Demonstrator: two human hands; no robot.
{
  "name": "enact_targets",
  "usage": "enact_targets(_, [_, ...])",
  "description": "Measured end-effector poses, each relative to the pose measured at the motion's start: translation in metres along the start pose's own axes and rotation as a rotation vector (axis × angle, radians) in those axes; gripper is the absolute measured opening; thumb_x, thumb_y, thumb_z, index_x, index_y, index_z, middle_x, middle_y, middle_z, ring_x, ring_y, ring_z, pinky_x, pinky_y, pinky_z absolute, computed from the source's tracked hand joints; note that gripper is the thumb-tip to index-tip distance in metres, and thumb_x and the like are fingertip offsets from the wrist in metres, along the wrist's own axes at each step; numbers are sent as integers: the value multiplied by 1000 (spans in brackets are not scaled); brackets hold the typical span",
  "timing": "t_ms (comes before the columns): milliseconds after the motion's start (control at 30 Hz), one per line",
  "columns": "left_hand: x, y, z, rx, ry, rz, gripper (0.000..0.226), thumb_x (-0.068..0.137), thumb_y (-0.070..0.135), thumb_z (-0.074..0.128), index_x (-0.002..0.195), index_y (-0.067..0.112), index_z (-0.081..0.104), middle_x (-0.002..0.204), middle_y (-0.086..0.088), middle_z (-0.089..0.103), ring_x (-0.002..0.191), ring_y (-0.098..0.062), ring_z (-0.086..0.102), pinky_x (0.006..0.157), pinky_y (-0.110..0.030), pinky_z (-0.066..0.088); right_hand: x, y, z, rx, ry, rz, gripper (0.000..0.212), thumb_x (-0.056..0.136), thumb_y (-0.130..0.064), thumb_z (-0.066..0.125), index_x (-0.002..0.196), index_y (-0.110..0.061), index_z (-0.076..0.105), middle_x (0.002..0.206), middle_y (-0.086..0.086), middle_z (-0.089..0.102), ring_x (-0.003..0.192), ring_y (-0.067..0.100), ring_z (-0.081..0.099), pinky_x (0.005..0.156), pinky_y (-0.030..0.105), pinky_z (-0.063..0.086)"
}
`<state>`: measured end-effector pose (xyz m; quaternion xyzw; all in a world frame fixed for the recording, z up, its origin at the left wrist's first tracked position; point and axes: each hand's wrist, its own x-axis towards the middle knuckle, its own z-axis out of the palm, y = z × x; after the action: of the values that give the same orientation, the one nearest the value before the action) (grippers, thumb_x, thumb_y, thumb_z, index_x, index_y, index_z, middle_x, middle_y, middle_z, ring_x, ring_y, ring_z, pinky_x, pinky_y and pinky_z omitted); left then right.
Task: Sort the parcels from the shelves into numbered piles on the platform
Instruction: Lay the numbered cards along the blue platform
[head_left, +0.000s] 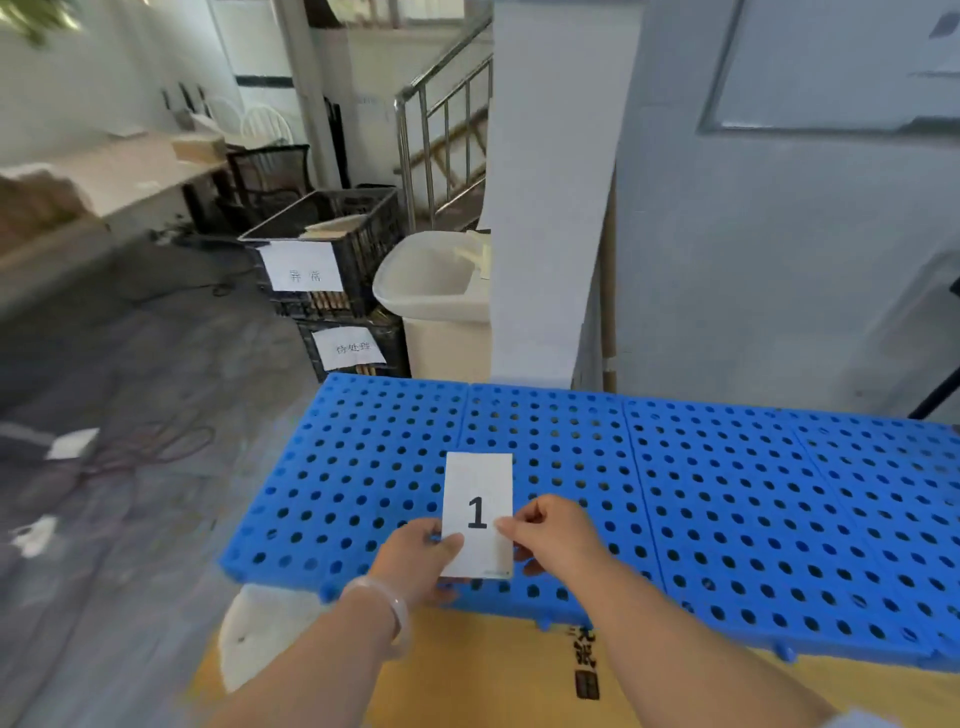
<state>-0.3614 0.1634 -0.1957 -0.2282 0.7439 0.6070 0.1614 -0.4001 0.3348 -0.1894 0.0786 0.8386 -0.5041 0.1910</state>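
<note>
A white card printed with the number 1 lies over the near left part of the blue perforated platform. My left hand pinches the card's lower left edge. My right hand pinches its right edge, thumb on top. A pale bangle circles my left wrist. No parcels show on the platform, and no shelves are in view.
Two stacked black crates with paper labels stand beyond the platform's far left corner, beside a white bin. A white pillar and grey wall back the platform. Cardboard lies under its near edge. Cables trail on the floor at left.
</note>
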Motion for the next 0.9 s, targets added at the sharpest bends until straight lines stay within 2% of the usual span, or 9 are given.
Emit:
enact_targets(67, [14,-5,-34,-8,-3,-19,9,94,19,58,102,15,62,96,-10,68,79,-25,71,64,-40,60,12,-17,32,7,-23,10,20,87,-29,70,85,-12,59,84,3,68,70,14,68,60,29,59])
enact_targets(167, [29,-15,-73,-41,19,-47,4,94,18,59,97,18,61,97,-8,68,78,-24,71,65,-41,60,28,-34,70,-1,-39,34,19,87,-30,69,86,-13,59,86,3,68,73,15,68,58,27,58])
enact_targets(300, [50,-27,-106,-133,18,-118,15,93,18,60,106,11,62,102,-13,66,89,-30,67,66,-43,60,45,-45,108,1,-75,75,18,88,-27,68,89,-11,60,86,2,68,73,13,68,59,27,58])
enact_targets(433, [64,-40,-125,-232,4,-171,7,97,23,54,94,19,60,94,-5,64,85,-23,65,69,-40,59,58,-45,132,-6,-120,114,14,91,-24,64,90,-12,58,87,2,68,70,12,67,61,27,58])
enact_targets(633, [85,-61,-140,-267,107,-262,10,96,19,54,92,15,62,106,-17,61,99,-33,60,76,-50,58,76,-39,158,-6,-160,167,12,92,-21,64,95,-10,59,92,6,68,78,20,69,66,37,61])
enact_targets(800, [92,-77,-165,-243,252,-264,14,97,19,52,88,16,62,101,-11,60,90,-25,60,73,-43,58,81,-31,169,20,-162,258,12,91,-19,65,92,-9,58,89,7,67,73,20,69,63,36,61])
enact_targets(900, [96,-83,-185,-268,339,-264,11,98,17,51,98,10,60,97,-9,59,87,-24,57,77,-44,56,83,-27,177,7,-180,284,11,91,-19,65,89,-12,57,91,10,68,75,23,70,66,40,61])
